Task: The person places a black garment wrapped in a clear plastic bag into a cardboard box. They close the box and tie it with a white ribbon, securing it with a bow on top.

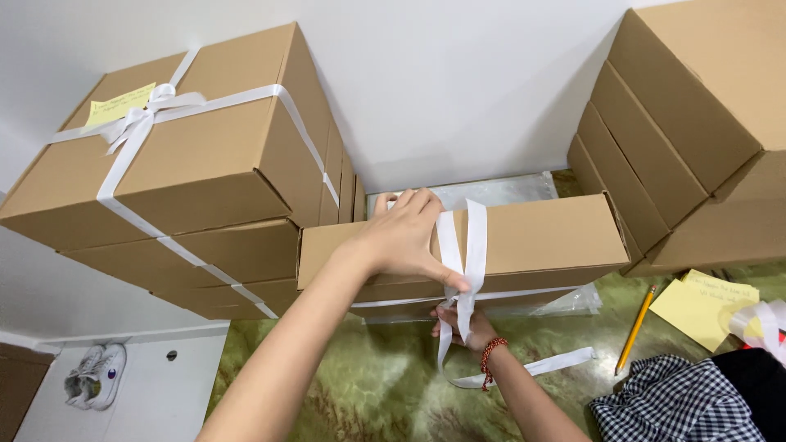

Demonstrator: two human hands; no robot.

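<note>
A flat brown cardboard box stands on its edge on the green marbled table. White ribbon runs over its top and down its front, with a loose tail trailing on the table. My left hand lies over the box's top edge, thumb pressing the ribbon against the front. My right hand, with a red bead bracelet at the wrist, sits below the box's lower edge, fingers closed on the ribbon.
A stack of cardboard boxes tied with white ribbon and a yellow note stands on the left. More boxes rise on the right. A pencil, yellow notes, a ribbon roll and checked cloth lie right. White shoes rest on the floor.
</note>
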